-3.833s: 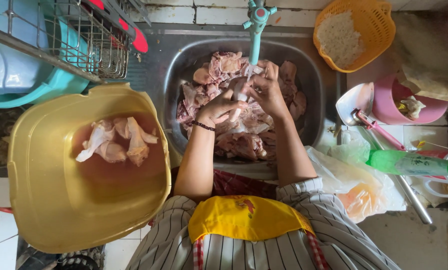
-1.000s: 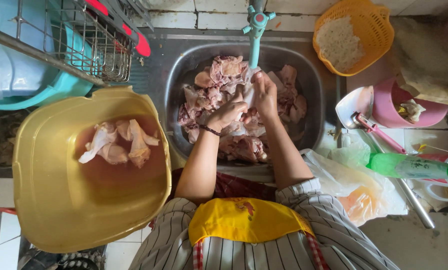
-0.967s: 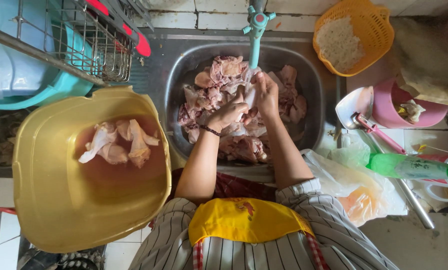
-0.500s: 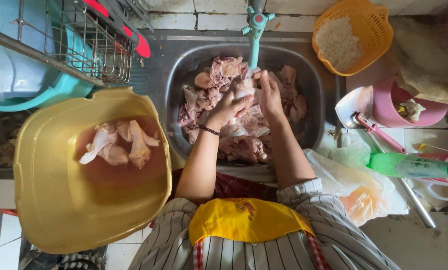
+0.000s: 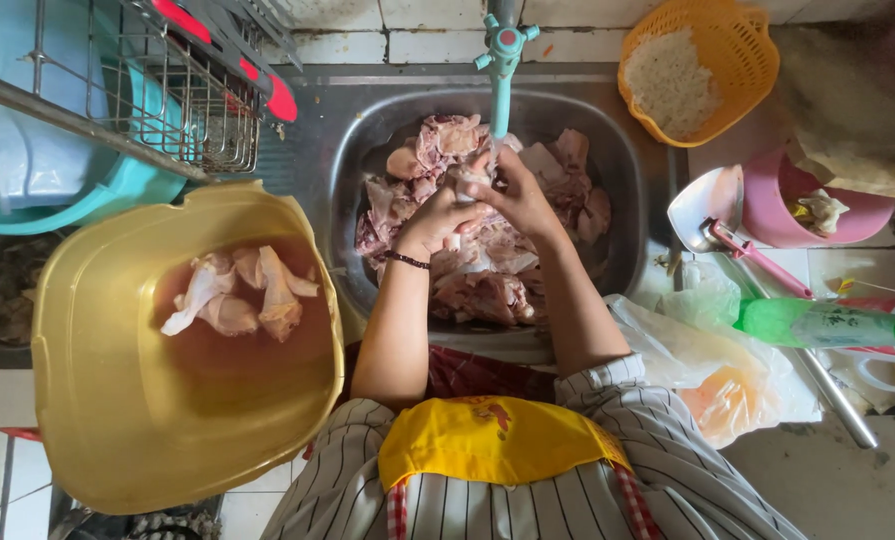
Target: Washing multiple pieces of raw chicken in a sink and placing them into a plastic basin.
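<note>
A tiled kitchen counter (image 5: 847, 470) surrounds a steel sink (image 5: 352, 160) seen from the head camera, straight down. The sink is heaped with raw chicken pieces (image 5: 487, 290), and a teal tap (image 5: 500, 60) stands at 12 o'clock of it. Under the spout the left hand (image 5: 435, 218) and the right hand (image 5: 515, 192) meet, fingers curled together and clamped on one pale chicken piece (image 5: 464, 178), held just above the heap. That piece looks wet, soft and slippery, light enough for one hand; a bony end or thick middle seems the surest hold. Its long axis I cannot tell, since the fingers cover most of it. At 9 o'clock a yellow basin (image 5: 117, 420) holds a few pieces in cloudy water; at 2 o'clock sits an orange basket (image 5: 742, 70) of rice.
</note>
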